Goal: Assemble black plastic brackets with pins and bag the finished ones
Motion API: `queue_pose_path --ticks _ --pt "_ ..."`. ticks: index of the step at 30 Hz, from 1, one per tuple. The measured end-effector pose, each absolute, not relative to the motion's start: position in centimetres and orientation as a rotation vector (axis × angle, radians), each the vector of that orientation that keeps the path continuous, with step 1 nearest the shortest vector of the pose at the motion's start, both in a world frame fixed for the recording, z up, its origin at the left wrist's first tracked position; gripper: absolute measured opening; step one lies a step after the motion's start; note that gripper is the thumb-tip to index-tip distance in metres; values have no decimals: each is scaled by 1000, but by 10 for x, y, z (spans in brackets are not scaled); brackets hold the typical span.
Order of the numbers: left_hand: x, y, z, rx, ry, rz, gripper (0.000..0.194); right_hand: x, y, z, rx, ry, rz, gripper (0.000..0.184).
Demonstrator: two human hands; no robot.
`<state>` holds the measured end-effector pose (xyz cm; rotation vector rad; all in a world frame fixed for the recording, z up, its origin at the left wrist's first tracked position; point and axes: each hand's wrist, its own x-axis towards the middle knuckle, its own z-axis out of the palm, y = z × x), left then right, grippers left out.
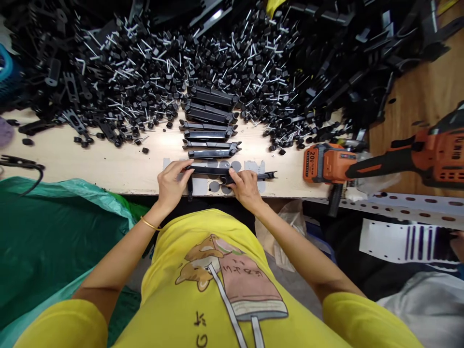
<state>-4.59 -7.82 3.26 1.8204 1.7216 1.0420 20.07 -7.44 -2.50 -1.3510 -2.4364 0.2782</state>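
Between my hands lies a long black plastic bar (210, 170) at the table's near edge. My left hand (171, 182) pinches its left end, where a short black piece (190, 187) hangs down toward me. My right hand (245, 187) grips the bar's right end with thumb and fingers. A black forked arm (267, 175) sticks out to the right from beneath that hand; how it joins the bar is hidden. Just beyond, several similar black folded parts (212, 134) lie stacked in a row. Under the bar are grey patches with round spots (214, 186).
A heap of black-headed pins (217, 63) covers the table's far side. At right lie an orange battery pack (322, 163) and an orange power tool (445, 150). Black pliers-like handles (21, 163) rest at left, above a green bag (61, 217). The wooden table (108, 166) ends before my shirt.
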Motion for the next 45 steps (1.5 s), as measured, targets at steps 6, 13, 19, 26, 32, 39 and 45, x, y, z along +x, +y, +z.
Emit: queue_pose_path --ticks 6,13,19,26,32,39,45 --pt "-60 -89 32 1857 1697 981 57 212 -67 5 -1223 -2478 372 47" --pt "-39 -121 38 1764 1932 215 71 143 -57 31 -1003 -2587 445 51" --pt "-33 -108 40 1682 1876 84 59 116 -48 6 -1041 -2774 315 49" --pt "-32 -102 40 1622 1880 146 61 116 -49 12 -1019 -2880 104 43" --pt "-40 -97 43 1575 1785 159 63 117 -47 12 -1031 -2895 209 46" --pt "-55 -102 71 2116 1648 215 65 119 -52 17 -931 -2561 496 51" --pt "-72 -75 63 2645 1107 -87 89 196 -55 35 -1203 -2334 466 32"
